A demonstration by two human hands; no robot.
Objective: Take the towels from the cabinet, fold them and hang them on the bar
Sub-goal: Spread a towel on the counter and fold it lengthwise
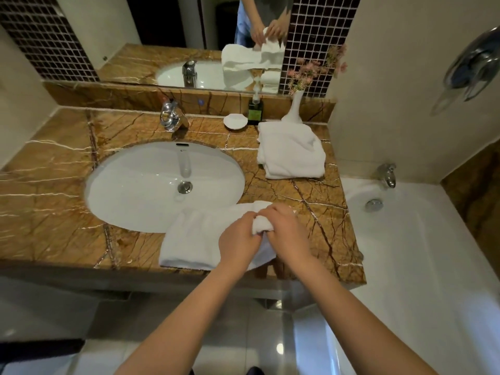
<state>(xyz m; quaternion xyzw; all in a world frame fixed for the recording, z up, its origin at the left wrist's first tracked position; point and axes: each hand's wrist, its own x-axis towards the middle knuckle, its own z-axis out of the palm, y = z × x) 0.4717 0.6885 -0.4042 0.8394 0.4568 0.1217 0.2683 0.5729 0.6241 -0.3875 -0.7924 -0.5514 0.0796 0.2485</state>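
At counter's front edge, left hand point(238, 239) and right hand point(286, 231) clutch towel point(194, 239) (sink-side).

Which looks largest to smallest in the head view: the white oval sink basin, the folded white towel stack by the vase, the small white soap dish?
1. White oval sink basin
2. Folded white towel stack
3. Small white soap dish

All clearly differ.

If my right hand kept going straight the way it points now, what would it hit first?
The right hand points up-left, already gripping the towel alongside the left hand. Beyond that, probably the sink rim; depth unclear.
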